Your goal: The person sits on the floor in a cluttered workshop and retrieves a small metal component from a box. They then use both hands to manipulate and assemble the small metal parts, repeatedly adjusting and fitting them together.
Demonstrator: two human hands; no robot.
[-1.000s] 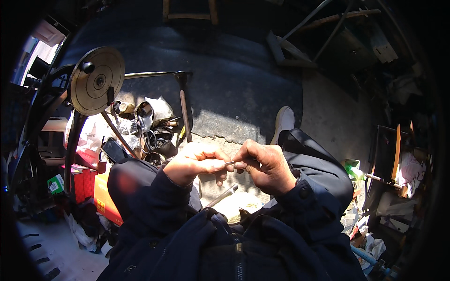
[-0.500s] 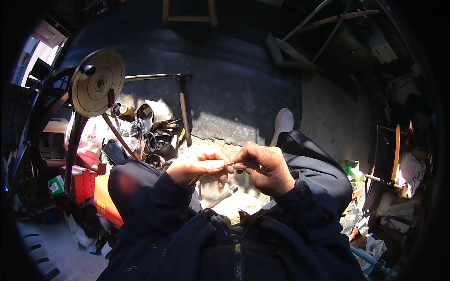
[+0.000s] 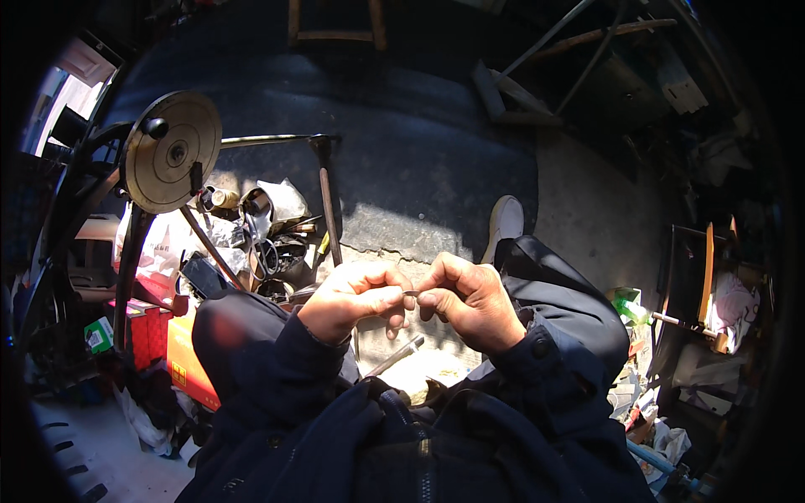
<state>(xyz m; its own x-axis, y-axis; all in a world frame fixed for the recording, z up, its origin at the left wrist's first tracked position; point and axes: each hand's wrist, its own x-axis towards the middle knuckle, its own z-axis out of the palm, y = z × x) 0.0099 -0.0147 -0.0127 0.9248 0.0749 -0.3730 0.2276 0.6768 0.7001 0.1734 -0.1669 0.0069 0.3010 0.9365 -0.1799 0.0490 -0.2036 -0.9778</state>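
CHANGE: barely shifted since a second ago, hands still meeting at chest height | AXIS: small dark metal piece (image 3: pixel 410 293) lying crosswise, one end toward each hand | GRIP: left hand (image 3: pixel 350 300) and right hand (image 3: pixel 471 300) both pinching it, fingertips pressed together | BELOW: thin metal rod (image 3: pixel 394 356), slanted, untouched.

We see a grey concrete floor (image 3: pixel 587 210), half in dark shade and half in bright sun. A round metal wheel (image 3: pixel 172 151) stands at our left above a heap of tools (image 3: pixel 268 235). Wooden sticks (image 3: pixel 587 38) and clutter fill the dark right side.
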